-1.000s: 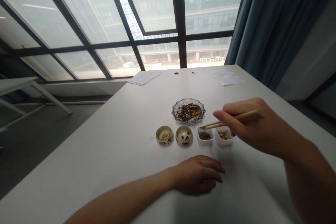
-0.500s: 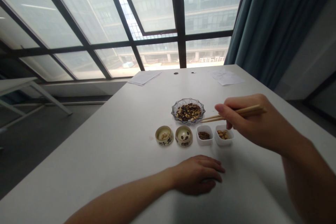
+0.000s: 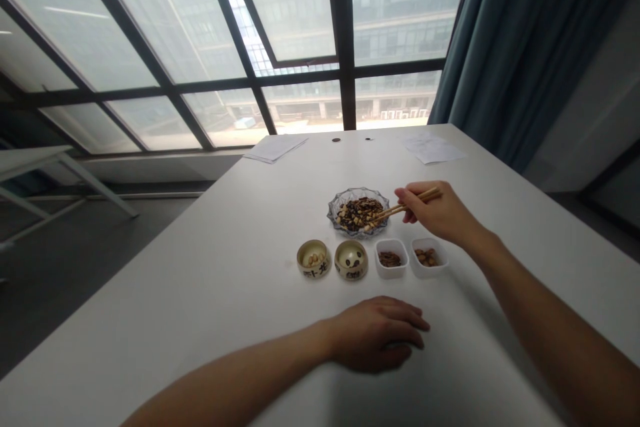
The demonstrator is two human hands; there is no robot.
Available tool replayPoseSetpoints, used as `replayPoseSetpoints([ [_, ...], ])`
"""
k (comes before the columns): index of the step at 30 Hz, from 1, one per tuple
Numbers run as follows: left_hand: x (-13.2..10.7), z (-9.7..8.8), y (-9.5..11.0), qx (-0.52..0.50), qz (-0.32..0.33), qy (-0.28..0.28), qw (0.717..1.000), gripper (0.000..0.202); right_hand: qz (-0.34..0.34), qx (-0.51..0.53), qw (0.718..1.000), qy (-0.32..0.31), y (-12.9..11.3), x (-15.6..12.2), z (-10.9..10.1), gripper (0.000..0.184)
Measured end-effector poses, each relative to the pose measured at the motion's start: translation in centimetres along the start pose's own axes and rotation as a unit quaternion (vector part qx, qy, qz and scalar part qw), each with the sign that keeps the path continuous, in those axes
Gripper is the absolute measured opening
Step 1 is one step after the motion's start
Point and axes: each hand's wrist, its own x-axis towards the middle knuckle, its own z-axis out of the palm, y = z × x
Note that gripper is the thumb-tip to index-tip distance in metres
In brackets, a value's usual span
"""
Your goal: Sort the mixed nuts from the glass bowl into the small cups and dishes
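Glass dish (image 3: 334,204) of beans (image 3: 357,213), chopsticks (image 3: 395,210) reaching in

Since the last frames I've swung my right hand (image 3: 437,210) forward, away from above the small white square dish (image 3: 429,271) and over the cut-glass bowl (image 3: 331,217). The chopsticks (image 3: 404,204) have tipped from nearly level to slanting down, their ends now at the bean mix (image 3: 353,215), though I can't tell whether they touch it.
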Motion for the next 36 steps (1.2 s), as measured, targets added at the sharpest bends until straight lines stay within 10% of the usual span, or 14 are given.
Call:
replayPoseSetpoints([
  [29, 0.1, -0.1, 0.1, 0.014, 0.007, 0.001, 1.000, 0.024, 0.039, 0.097, 0.977, 0.185, 3.0, 1.6, 0.0, 0.063],
  [36, 0.1, -0.1, 0.1, 0.020, 0.010, 0.006, 1.000, 0.024, 0.093, 0.140, 0.976, 0.141, 4.0, 2.0, 0.3, 0.064],
])
